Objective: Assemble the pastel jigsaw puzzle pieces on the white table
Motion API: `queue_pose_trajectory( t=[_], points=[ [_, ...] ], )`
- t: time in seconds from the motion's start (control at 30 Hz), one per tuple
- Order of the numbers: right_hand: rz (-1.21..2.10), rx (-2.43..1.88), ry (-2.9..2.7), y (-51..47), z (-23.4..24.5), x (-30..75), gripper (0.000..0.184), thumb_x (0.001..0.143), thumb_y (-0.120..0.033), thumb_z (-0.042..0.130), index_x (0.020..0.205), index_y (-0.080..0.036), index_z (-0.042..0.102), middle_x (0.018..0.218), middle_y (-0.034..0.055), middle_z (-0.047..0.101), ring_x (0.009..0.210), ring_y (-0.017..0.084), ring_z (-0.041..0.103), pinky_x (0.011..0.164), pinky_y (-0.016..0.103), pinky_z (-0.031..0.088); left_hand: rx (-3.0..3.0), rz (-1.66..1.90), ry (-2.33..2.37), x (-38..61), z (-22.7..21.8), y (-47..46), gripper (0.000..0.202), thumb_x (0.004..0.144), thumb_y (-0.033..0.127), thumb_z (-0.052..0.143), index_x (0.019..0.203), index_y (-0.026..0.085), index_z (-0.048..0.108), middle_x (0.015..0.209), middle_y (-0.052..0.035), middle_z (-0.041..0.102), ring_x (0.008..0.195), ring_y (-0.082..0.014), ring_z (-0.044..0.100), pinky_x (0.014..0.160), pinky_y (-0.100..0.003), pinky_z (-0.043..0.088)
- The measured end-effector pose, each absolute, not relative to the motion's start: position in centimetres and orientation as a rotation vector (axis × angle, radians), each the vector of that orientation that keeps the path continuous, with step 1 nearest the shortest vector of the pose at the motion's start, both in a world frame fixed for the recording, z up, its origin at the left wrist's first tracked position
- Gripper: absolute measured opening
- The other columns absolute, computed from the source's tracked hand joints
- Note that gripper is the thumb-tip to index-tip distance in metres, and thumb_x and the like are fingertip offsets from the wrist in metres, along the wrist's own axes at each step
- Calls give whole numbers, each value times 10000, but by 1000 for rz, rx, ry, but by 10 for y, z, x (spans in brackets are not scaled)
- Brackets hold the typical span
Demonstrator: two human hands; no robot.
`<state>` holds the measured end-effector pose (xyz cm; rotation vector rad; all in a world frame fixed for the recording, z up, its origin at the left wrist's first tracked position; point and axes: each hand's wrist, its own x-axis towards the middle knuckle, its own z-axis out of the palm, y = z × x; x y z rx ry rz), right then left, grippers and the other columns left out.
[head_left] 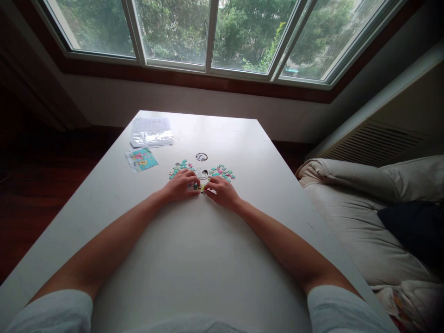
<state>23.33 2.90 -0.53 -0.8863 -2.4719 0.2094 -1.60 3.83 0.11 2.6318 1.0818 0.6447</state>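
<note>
My left hand (181, 185) and my right hand (222, 192) rest side by side on the white table (194, 259), fingertips meeting over a few small jigsaw pieces (200, 187). Both hands have their fingers curled in a pinch on those pieces. Loose teal and pink puzzle pieces lie in two patches, a left patch (180, 166) beyond my left hand and a right patch (224, 172) beyond my right hand. A small clear round container (202, 173) sits between the patches, just past my fingertips. A round lid (201, 157) lies a little farther away.
A colourful picture card (141, 159) and a clear plastic bag over paper (151, 132) lie at the table's far left. A pale sofa (364, 222) with a dark cushion (416, 231) stands close on the right. Windows run along the far wall.
</note>
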Motion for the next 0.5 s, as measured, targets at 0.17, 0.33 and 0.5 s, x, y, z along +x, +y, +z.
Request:
queue_pose_trajectory(
  t=[0.17,0.33,0.5],
  points=[
    [252,-886,-2522,30,-6,233,95,938,-217,616,896,-221,701,830,31,642,828,181,514,756,289,369,2646,641,1088,-16,-1,40,286,850,476,714,1055,276,700,1047,-48,642,1027,-251,544,1009,-417,410],
    [244,-880,-2514,28,-6,232,103,935,-207,605,902,-218,703,812,30,638,814,176,508,749,284,363,2643,643,1087,-17,0,39,272,877,483,687,1053,275,697,1047,-50,644,1026,-247,546,1006,-411,409],
    [245,-904,-2510,26,-4,232,97,938,-228,610,949,-232,706,829,28,645,834,183,525,777,289,380,2628,628,1100,-16,2,37,246,900,480,662,1036,280,708,1048,-56,649,1032,-251,548,1001,-412,410]
  ],
)
